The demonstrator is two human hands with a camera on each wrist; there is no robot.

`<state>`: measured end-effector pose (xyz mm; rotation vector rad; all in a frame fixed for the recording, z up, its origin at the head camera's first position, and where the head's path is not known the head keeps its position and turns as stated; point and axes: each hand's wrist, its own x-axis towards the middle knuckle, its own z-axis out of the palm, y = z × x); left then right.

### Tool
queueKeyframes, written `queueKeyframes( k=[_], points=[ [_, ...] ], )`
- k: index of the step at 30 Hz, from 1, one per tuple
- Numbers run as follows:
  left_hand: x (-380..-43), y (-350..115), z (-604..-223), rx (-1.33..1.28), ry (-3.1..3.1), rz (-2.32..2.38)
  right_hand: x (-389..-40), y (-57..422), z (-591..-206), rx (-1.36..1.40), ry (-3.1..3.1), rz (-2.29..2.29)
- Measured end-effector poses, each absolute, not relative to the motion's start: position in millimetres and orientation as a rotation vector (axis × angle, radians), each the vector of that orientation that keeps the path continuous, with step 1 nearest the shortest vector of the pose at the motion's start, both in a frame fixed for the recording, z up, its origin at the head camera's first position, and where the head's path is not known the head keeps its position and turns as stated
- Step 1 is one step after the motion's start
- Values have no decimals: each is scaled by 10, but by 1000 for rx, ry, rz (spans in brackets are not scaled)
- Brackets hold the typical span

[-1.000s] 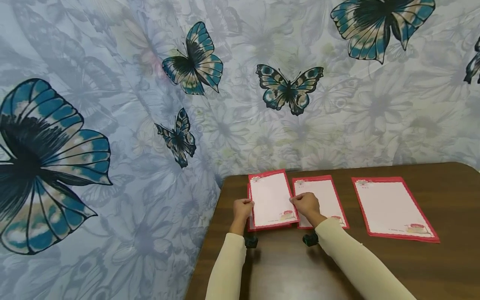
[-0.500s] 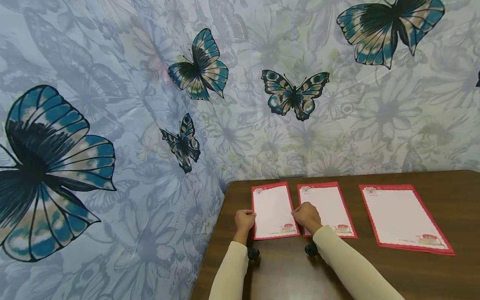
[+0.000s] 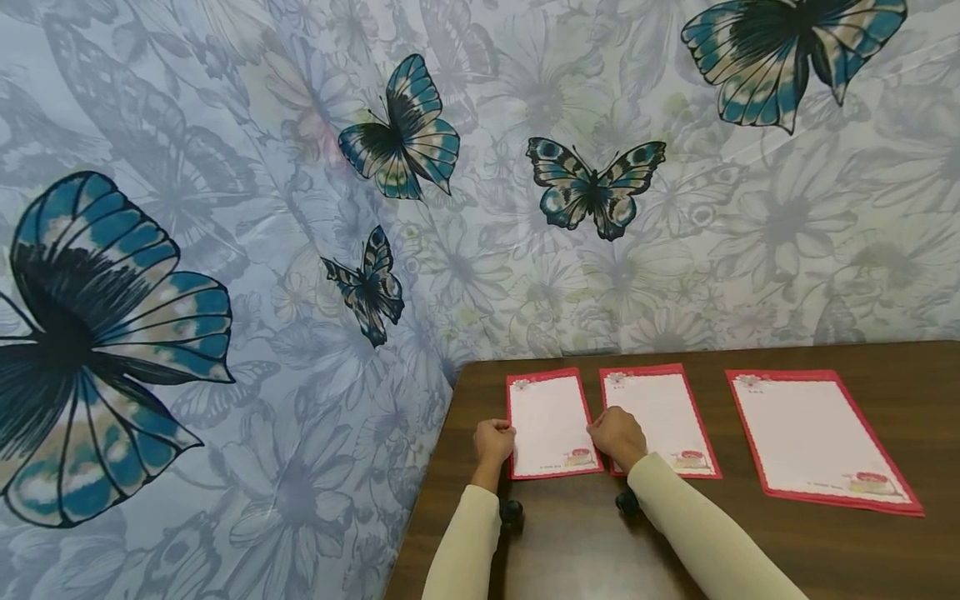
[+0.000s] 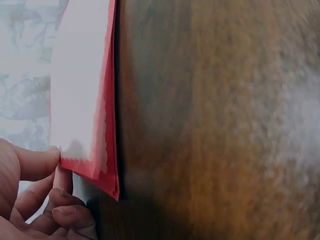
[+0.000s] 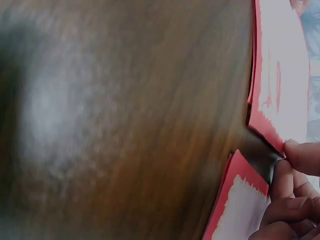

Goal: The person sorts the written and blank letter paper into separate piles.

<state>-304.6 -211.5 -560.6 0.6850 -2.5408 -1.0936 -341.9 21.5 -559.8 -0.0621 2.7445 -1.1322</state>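
A white sheet of paper with a red border (image 3: pixel 551 423) lies at the left of the table, upon at least one more red-edged sheet. My left hand (image 3: pixel 492 442) pinches its left edge between thumb and forefinger. On the opposite edge my right hand (image 3: pixel 618 435) has the same pinch. The left wrist view shows the upper sheet (image 4: pixel 80 85) slightly apart from the red layers (image 4: pixel 111 175) underneath. Partly behind my right hand is a second red-bordered sheet (image 3: pixel 663 412), close beside the first.
A third red-bordered sheet (image 3: pixel 821 433) lies farther right on the brown wooden table (image 3: pixel 570 550). Behind the table's back edge stands a wall (image 3: pixel 480 250) papered with flowers and butterflies. A black wrist device (image 3: pixel 512 512) sits under the left wrist.
The held sheet has come down from a skewed position over the left pile and now lines up with it. Both hands keep their pinch. The head view has shifted slightly.
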Motion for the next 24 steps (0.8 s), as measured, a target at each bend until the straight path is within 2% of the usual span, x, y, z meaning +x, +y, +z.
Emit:
queueKeyframes(
  k=[9,17,24],
  points=[
    [-3062,-1949,-5563,685,-2484,-1105,-3423,536,-5612,-71,2789,-1202],
    [-3147,-1454,-5350,406,-2594,-1221,-3512,1357,-5529,0,2856,-1138],
    [-3153,-911,-5362,268,-2815,-1518,-3437,1978,-5492,30,2802,-1026]
  ],
)
